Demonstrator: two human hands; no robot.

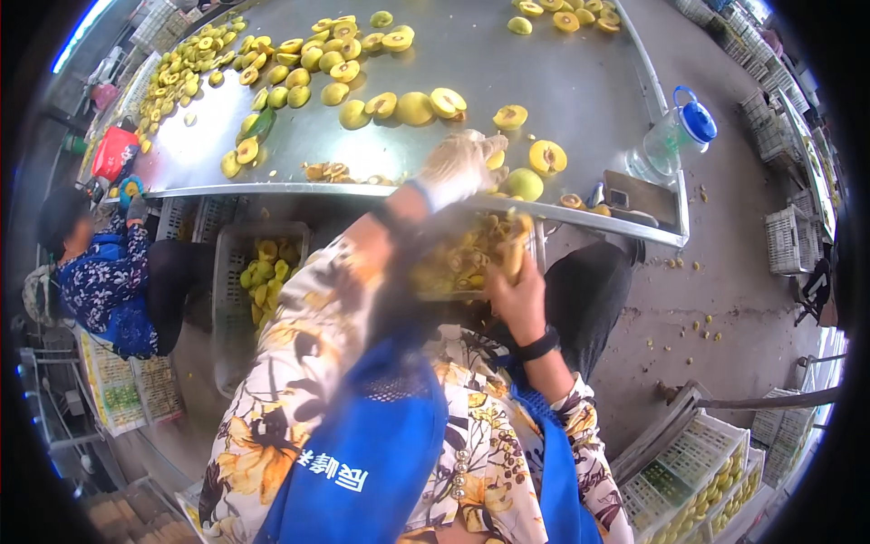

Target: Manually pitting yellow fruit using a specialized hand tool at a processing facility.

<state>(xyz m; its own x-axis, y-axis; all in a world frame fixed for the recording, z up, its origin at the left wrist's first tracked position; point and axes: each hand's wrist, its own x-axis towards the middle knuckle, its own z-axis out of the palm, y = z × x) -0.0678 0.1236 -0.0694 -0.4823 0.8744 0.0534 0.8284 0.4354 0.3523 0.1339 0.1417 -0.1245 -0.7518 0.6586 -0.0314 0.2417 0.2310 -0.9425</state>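
Note:
My left hand, in a pale glove, reaches over the metal table; its fingers are around a yellow fruit piece. Just right of it lie a whole yellow-green fruit and a halved stone fruit. My bare right hand, below the table edge, grips a blurred, yellowish, upright object whose kind I cannot tell. Beside that hand, a container under the table edge holds fruit scraps, partly hidden by my left arm. More halved fruit lies beyond the left hand.
A crate of fruit pieces stands on the left. Further left, a co-worker sits at the table. A water bottle and a brown board are at the right corner. Crates of fruit stand lower right; scraps lie on the floor.

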